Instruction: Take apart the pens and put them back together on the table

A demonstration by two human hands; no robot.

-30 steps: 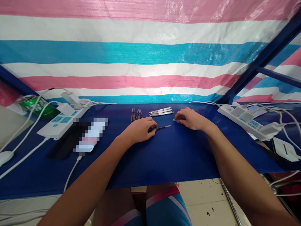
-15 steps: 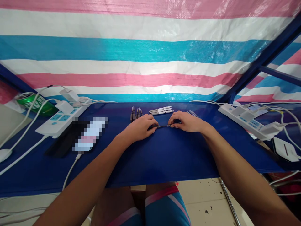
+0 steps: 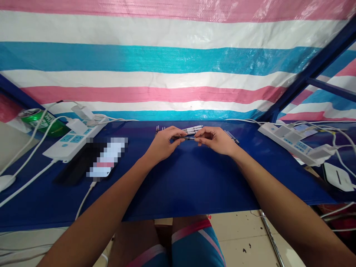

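Observation:
A slim dark pen (image 3: 190, 138) is held level between my two hands, just above the blue table (image 3: 191, 185). My left hand (image 3: 167, 142) pinches its left end, thumb against fingertips. At the other end, my right hand (image 3: 215, 140) closes thumb and fingers on the tip; finer details are too small to make out. Right behind the held pen lie several white pens (image 3: 194, 129), partly covered by my fingers. Dark pen parts (image 3: 157, 129) show behind my left hand, mostly hidden. Thin refill-like sticks (image 3: 232, 137) lie beside my right wrist.
On the left are a phone (image 3: 108, 157) with its cable, a white power strip (image 3: 72, 142) and a green can (image 3: 44, 121). Another power strip (image 3: 292, 142) with chargers and a white device (image 3: 338, 177) sit at the right. Striped sheeting (image 3: 178, 59) hangs behind.
Both hands have moved slightly up and away from me with the pen, and are closer together. My left hand now covers more of the dark pen parts; more of the sticks at right shows.

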